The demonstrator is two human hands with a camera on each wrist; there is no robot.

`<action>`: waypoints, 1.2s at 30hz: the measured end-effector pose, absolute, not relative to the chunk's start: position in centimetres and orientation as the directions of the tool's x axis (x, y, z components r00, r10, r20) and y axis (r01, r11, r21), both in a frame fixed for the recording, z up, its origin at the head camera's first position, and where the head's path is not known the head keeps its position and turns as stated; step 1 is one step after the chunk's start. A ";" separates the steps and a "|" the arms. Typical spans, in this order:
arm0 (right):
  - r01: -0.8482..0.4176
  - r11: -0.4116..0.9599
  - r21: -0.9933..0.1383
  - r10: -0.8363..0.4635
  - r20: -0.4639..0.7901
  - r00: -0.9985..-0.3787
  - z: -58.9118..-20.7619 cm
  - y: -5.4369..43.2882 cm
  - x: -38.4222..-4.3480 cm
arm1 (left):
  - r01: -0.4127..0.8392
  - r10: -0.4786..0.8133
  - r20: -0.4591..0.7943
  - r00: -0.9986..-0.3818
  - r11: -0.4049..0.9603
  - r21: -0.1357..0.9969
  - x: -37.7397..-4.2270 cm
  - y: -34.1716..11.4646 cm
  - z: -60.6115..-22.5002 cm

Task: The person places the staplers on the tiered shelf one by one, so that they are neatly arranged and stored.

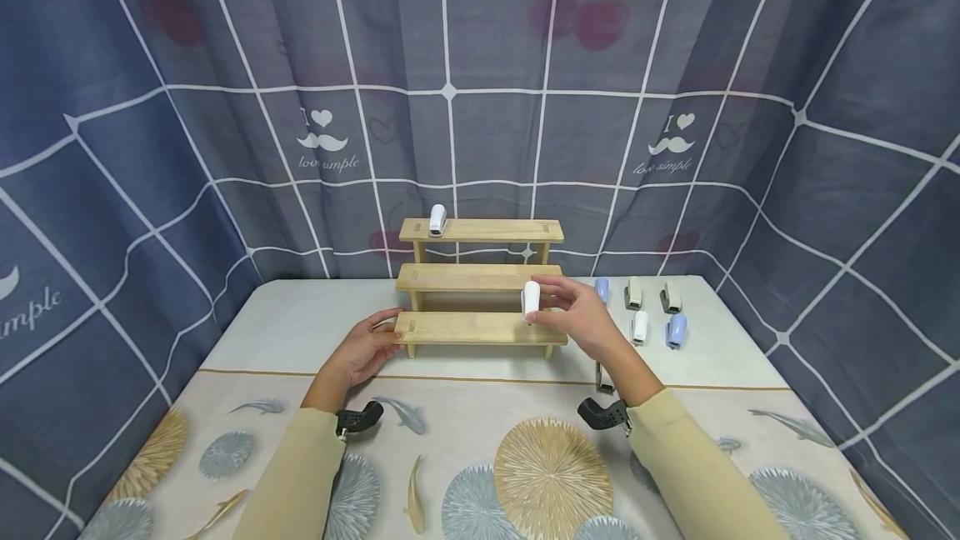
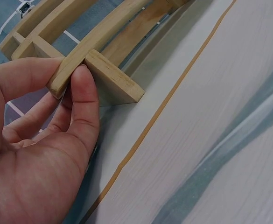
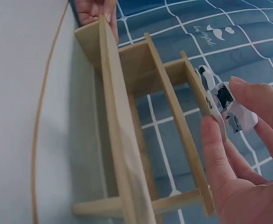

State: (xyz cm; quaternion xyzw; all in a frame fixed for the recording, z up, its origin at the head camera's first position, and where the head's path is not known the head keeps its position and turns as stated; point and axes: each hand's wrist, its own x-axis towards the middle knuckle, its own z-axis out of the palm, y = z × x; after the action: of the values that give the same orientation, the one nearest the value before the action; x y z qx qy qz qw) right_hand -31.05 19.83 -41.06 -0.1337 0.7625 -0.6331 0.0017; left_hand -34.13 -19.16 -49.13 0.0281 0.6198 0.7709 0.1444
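Observation:
My right hand pinches a small white stapler between thumb and fingers, above the right part of the bottom step of a three-step wooden shelf. The right wrist view shows the metal underside of that stapler facing the camera. At the shelf's left end, my left hand grips the edge of the bottom step, thumb and index finger on either side of the board. Another white stapler stands on the left of the top step.
To the right of the shelf stand several more staplers: blue, white and beige. A dark-based one is partly hidden behind my right wrist. A dark checked curtain hangs behind and beside the patterned table cloth.

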 end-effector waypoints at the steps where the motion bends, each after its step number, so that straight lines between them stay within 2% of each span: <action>1: -0.202 0.157 -0.967 -0.208 0.168 -0.964 -40.9 19.7 -31.2 | -0.187 0.258 -0.136 -0.957 -0.188 0.964 -34.1 -19.2 -49.1; 19: -0.214 0.107 -0.971 -0.214 0.188 -0.959 -37.7 16.0 -34.4 | -0.184 0.251 -0.135 -0.959 -0.183 0.966 -34.1 -19.4 -49.1; 36: -0.265 0.108 -0.958 -0.182 0.243 -0.953 -34.9 12.7 -39.6 | -0.179 0.258 -0.124 -0.958 -0.202 0.963 -34.2 -19.0 -49.3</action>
State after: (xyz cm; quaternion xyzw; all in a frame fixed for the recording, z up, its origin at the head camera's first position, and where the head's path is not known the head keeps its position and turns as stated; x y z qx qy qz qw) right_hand -39.65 12.72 -34.93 -0.1501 0.7435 -0.6509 -0.0320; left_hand -34.24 -19.03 -49.27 0.0323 0.6156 0.7747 0.1410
